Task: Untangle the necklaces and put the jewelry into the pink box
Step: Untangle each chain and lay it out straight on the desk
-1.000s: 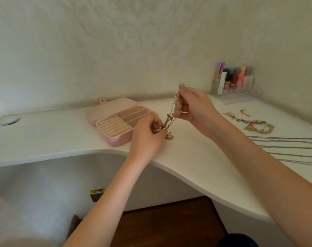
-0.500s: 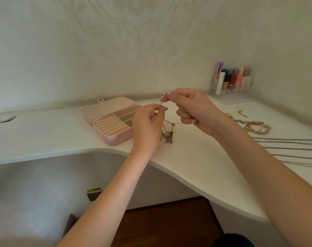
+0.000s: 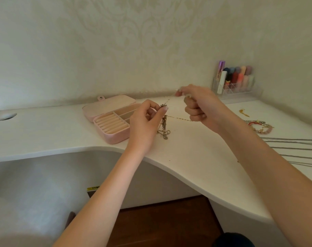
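Gold tangle: necklaces knotted, hanging to the white desk
Left hand: pinches the knot
Right hand: pinches one strand, pulling sideways
Pink box: open beside them — no jewelry seen inside
Left: bracelets, everything

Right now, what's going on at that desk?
A person is working a knot of tangled gold necklaces above the white desk. The left hand pinches the knot at its top, while the right hand pinches one strand and draws it up and to the right. The loose end of the tangle rests on the desk. The pink box lies open just to the left, nothing visible in it. More bracelets and grey chains wait at the right.
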A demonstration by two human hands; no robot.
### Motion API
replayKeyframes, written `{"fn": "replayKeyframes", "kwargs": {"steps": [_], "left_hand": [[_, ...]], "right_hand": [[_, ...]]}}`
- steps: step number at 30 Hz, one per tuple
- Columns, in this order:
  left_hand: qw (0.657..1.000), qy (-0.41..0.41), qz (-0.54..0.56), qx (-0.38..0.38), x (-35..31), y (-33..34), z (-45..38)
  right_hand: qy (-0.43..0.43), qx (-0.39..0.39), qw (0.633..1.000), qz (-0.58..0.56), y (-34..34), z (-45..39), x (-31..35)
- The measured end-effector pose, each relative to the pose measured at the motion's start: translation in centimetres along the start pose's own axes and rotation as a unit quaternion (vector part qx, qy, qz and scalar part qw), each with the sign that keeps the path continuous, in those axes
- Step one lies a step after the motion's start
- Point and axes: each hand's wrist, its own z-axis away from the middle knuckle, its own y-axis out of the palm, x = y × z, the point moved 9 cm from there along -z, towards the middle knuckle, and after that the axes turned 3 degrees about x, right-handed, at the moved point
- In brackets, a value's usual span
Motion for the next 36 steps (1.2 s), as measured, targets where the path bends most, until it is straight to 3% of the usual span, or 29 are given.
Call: {"fn": "replayKeyframes", "kwargs": {"steps": [3, 11, 20, 27, 33, 36], "left_hand": [[1.0, -0.006, 0.02, 0.005, 0.0, -0.1, -0.1], [0.997, -0.025, 0.067, -0.006, 1.4, -0.5, -0.5], [0.998, -0.01, 0.053, -0.04, 0.8, -1.0, -0.3], [0.996, -0.012, 0.08, -0.04, 1.2, -0.8, -0.3], [0.975, -0.078, 0.208, 0.018, 2.3, 0.4, -0.5], [0.966, -0.093, 0.237, 0.034, 2.5, 0.7, -0.3]], "right_hand": [[-0.003, 0.039, 0.982, 0.186, 0.7, 0.3, -0.2], [-0.035, 0.021, 0.956, 0.292, 0.0, 0.2, -0.2], [-0.059, -0.013, 0.95, 0.305, -0.2, -0.5, -0.2], [-0.089, 0.044, 0.94, 0.325, 0.8, -0.1, -0.1], [-0.072, 0.022, 0.966, 0.247, 1.2, 0.1, -0.1], [-0.027, 0.025, 0.99, 0.133, 1.5, 0.0, -1.0]]}}
